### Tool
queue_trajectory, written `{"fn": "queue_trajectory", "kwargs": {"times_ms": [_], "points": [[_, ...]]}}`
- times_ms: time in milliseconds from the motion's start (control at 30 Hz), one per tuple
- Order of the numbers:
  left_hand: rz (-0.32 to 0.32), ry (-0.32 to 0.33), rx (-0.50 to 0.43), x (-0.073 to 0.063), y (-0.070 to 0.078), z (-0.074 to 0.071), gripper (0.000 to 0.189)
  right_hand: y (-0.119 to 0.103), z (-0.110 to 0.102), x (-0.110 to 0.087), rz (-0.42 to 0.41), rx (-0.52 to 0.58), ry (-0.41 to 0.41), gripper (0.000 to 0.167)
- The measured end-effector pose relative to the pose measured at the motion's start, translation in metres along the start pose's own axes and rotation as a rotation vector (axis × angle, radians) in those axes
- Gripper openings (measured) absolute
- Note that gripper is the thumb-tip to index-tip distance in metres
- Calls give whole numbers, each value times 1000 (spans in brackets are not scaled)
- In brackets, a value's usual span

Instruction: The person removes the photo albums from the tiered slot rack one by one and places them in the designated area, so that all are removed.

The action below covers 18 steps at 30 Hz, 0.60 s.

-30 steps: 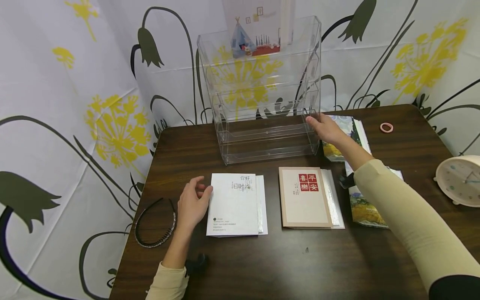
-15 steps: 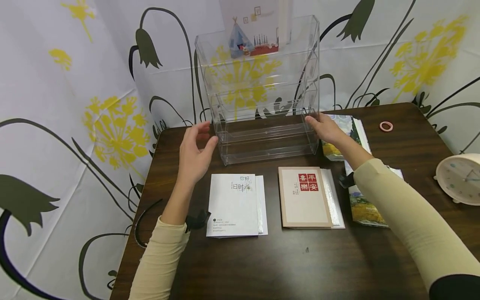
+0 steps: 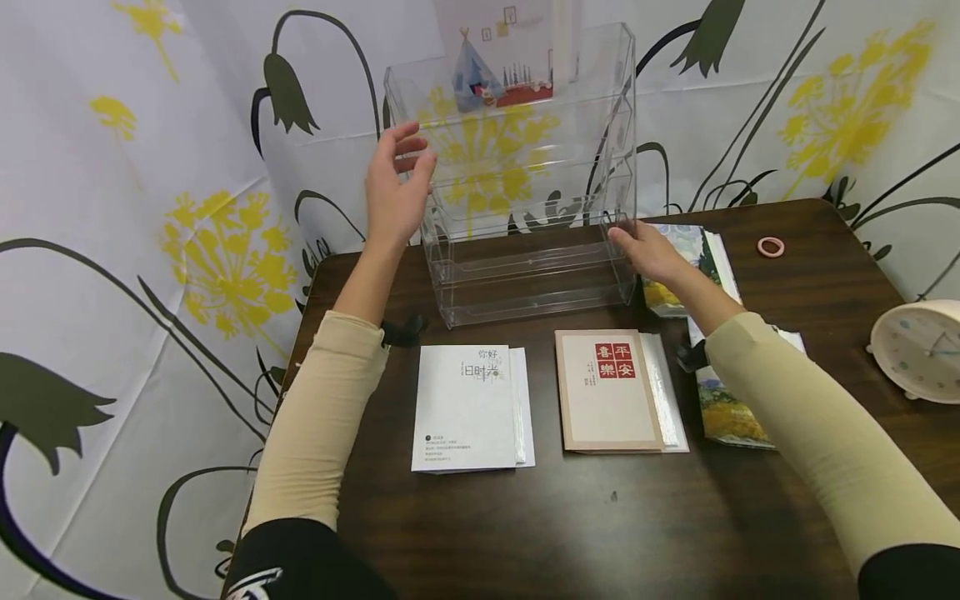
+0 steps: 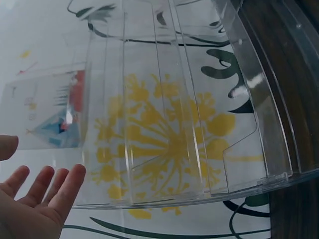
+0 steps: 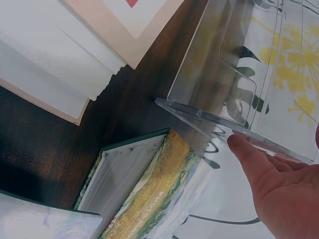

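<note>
A clear acrylic rack (image 3: 525,314) with several tiers stands at the back of the table. My right hand (image 3: 652,252) grips its right side wall, thumb at the front edge. The right wrist view shows the right-hand fingers (image 5: 254,162) along the outside of that wall. My left hand (image 3: 399,187) is raised at the rack's upper left side, fingers loosely bent and holding nothing. An album with a tent picture (image 3: 480,79) stands in the top tier. A white album (image 3: 461,408) and a cream album (image 3: 607,408) with red characters lie in front.
Two albums with painted landscape covers lie at the right: one (image 3: 678,242) behind my right hand, another (image 3: 731,417) partly under the right forearm. A pink ring (image 3: 770,247) and a round clock (image 3: 918,354) are farther right. Patterned cloth (image 3: 225,283) hangs behind the table.
My left hand has risen from beside the white album to the rack's upper left side. The left arm now hides the black headband. My right hand stays on the rack.
</note>
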<state>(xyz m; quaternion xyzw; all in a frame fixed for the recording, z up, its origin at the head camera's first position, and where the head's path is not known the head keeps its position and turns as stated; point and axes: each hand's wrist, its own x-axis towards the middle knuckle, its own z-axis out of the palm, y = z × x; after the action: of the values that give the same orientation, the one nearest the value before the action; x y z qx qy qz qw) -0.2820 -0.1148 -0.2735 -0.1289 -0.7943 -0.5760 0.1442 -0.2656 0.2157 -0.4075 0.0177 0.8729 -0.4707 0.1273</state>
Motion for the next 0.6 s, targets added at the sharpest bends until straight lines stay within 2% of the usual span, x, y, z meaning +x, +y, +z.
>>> {"fn": "queue_trajectory", "kwargs": {"times_ms": [133,267,400,600], "points": [[5,7,11,21,-11,7,41,-1,-1,1,5,8,-4,69],[-22,-26,69,43,-21,13,47,0,-1,1,3,-1,6,69],[-53,-69,82,59,-13,18,53,0,-1,1,3,-26,21,69],[-69,-90,59,76,8,23,58,1,0,1,8,-27,25,64]]}}
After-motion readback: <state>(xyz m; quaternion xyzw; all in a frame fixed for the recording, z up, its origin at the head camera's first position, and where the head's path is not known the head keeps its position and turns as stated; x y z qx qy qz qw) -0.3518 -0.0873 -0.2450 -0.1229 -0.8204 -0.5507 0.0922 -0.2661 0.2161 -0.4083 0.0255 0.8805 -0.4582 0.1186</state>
